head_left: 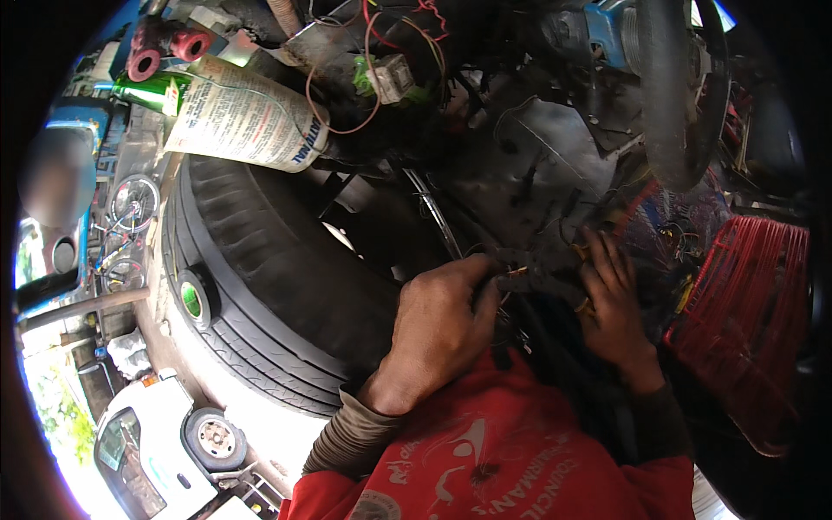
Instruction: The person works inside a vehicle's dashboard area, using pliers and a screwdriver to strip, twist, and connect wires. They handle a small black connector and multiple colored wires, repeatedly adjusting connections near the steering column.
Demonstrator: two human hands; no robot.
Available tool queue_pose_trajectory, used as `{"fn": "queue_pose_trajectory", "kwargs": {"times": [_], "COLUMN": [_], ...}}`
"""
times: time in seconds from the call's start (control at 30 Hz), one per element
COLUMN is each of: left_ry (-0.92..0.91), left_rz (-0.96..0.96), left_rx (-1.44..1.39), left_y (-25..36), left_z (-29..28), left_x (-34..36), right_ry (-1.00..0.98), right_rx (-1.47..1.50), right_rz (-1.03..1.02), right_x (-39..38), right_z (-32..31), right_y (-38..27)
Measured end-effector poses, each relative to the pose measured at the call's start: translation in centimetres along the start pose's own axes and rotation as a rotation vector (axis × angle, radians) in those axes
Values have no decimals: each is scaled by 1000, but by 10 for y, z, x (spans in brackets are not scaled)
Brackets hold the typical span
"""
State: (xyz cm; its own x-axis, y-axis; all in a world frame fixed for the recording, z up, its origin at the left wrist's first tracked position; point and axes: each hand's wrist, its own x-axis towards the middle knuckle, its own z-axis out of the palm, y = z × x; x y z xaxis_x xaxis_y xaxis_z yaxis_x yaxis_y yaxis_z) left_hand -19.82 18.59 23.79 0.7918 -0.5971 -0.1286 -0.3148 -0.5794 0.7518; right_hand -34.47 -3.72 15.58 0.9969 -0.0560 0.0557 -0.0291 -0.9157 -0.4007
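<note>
My left hand [438,325] is closed in a pinch, its thumb and forefinger pressed together on what looks like a wire. Just beyond those fingertips shows a small copper-coloured end [517,271]. Dark pliers [544,270] with yellow on the handles are in my right hand [614,303], whose fingers wrap round the spread handles. Their jaws point left, close to the copper-coloured end; whether they touch it is too dark to tell. A pale bundle of cable [433,212] runs down towards my left hand from above.
At left stand large black tyres [269,286] with a round green-centred roll [192,299] against them. Above them lie a printed white tub [247,113] and a green bottle [152,91]. A red corded chair [745,303] is at right. A person [59,182] and a white vehicle [156,442] are farther left.
</note>
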Motion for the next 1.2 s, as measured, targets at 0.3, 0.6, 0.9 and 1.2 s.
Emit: {"fn": "queue_pose_trajectory", "kwargs": {"times": [0.3,0.6,0.9,1.2], "left_ry": [91,89,62,121], "left_rz": [-142,-212,-279,-321], "left_rx": [-374,-521,-668,-821], "left_y": [5,19,23,14], "left_z": [-3,-11,-12,-11], "left_x": [4,12,21,22], "right_ry": [118,142,121,502], "right_rx": [-145,-416,591,529], "right_rz": [639,668,-157,-6], "right_x": [-54,-86,39,59], "right_z": [27,13,-5,-9], "right_y": [110,131,-20,-42]}}
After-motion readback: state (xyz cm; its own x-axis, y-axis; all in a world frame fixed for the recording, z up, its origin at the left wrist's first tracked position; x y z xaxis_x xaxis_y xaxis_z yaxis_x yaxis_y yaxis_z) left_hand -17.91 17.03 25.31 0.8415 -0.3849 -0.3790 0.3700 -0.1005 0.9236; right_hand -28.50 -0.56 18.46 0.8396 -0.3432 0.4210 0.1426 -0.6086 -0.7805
